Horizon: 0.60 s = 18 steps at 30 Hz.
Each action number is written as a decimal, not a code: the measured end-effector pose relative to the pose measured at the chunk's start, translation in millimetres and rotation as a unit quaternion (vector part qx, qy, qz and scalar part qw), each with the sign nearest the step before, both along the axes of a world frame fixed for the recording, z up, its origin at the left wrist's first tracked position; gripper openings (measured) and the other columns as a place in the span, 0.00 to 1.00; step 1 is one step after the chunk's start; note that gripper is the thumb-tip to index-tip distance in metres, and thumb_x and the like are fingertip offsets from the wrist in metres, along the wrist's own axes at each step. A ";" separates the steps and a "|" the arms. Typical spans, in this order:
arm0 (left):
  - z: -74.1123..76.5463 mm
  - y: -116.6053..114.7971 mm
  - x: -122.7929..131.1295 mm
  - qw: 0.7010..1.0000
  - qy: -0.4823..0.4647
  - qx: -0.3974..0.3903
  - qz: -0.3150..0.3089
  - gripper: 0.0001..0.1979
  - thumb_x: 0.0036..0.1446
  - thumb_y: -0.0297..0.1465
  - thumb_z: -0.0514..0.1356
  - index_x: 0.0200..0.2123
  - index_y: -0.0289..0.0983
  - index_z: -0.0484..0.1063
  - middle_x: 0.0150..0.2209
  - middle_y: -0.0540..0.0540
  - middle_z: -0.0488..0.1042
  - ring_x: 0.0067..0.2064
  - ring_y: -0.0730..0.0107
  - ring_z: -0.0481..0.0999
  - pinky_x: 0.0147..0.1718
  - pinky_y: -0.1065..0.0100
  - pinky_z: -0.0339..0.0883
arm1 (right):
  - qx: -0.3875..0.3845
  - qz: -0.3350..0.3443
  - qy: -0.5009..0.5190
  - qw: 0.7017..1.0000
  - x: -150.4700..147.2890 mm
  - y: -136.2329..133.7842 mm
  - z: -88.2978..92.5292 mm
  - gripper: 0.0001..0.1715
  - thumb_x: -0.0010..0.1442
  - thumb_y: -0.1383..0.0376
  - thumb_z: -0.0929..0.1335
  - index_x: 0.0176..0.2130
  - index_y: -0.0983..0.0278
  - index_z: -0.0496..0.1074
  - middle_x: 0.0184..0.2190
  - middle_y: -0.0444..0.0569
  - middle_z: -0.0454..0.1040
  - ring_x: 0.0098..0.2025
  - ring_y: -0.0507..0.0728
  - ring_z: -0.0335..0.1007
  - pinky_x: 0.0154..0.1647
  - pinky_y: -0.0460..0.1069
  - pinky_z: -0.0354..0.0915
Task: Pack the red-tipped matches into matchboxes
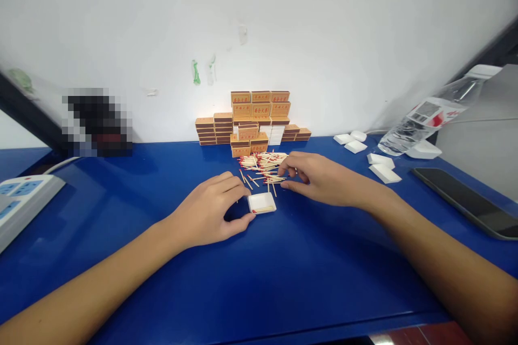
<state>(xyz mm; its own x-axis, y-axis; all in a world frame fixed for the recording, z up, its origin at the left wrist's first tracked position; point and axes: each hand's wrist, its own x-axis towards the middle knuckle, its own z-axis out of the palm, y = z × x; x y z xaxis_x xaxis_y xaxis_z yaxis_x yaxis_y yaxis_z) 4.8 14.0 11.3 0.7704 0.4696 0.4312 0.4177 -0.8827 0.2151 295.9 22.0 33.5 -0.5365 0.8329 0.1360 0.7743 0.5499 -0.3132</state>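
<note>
Here, the left hand (210, 207) pinches a white tray (262, 202) steady, open face up, while the right hand (319, 178) presses its fingers (289, 185) together on loose matches (263, 166) just beside it.

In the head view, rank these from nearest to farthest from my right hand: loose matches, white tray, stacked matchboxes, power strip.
From the right hand:
1. Loose matches, at its fingertips.
2. White tray, just left of it.
3. Stacked matchboxes, behind, against the wall.
4. Power strip, far left edge.
</note>
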 end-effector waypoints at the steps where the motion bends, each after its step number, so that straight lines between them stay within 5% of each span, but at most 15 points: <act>1: 0.2 -0.4 0.0 1.000 0.001 -0.001 -0.001 0.11 0.66 0.35 0.63 0.47 0.36 0.76 0.42 0.43 0.80 0.44 0.58 0.77 0.45 0.55 0.76 | 0.005 -0.003 0.004 1.000 -1.1 0.3 -1.6 0.09 0.70 0.59 0.68 0.45 0.63 0.73 0.40 0.50 0.74 0.38 0.57 0.68 0.39 0.51 0.61; 11: 8.1 -4.6 1.7 0.998 0.014 0.055 -0.008 0.14 0.65 0.38 0.65 0.48 0.35 0.76 0.44 0.40 0.81 0.46 0.54 0.79 0.46 0.51 0.77 | 0.000 0.011 0.041 0.999 -10.3 7.0 -16.2 0.14 0.74 0.56 0.65 0.40 0.63 0.70 0.39 0.51 0.73 0.40 0.57 0.68 0.41 0.51 0.63; 14: 29.7 -32.1 7.1 0.991 -0.015 0.126 -0.048 0.12 0.64 0.35 0.64 0.48 0.38 0.77 0.41 0.40 0.81 0.42 0.53 0.80 0.40 0.50 0.78 | 0.009 0.008 0.020 1.000 -8.8 8.4 -19.7 0.12 0.74 0.59 0.64 0.42 0.64 0.70 0.41 0.53 0.73 0.41 0.58 0.69 0.43 0.52 0.64; 18: 44.6 -87.2 -12.9 0.997 -0.031 0.023 -0.059 0.21 0.56 0.37 0.64 0.54 0.60 0.76 0.37 0.50 0.81 0.42 0.50 0.79 0.37 0.46 0.80 | 0.053 0.007 -0.055 0.997 -9.7 7.6 -22.7 0.11 0.75 0.63 0.62 0.43 0.66 0.71 0.45 0.56 0.72 0.42 0.59 0.71 0.44 0.52 0.66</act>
<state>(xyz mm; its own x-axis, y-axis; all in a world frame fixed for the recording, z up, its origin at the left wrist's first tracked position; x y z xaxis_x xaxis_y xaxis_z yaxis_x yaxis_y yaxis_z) -8.1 -73.3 55.9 0.7905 0.3552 0.4989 0.2970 -0.9348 0.1950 286.3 29.6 10.8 -0.5637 0.8097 0.1632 0.7933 0.5857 -0.1661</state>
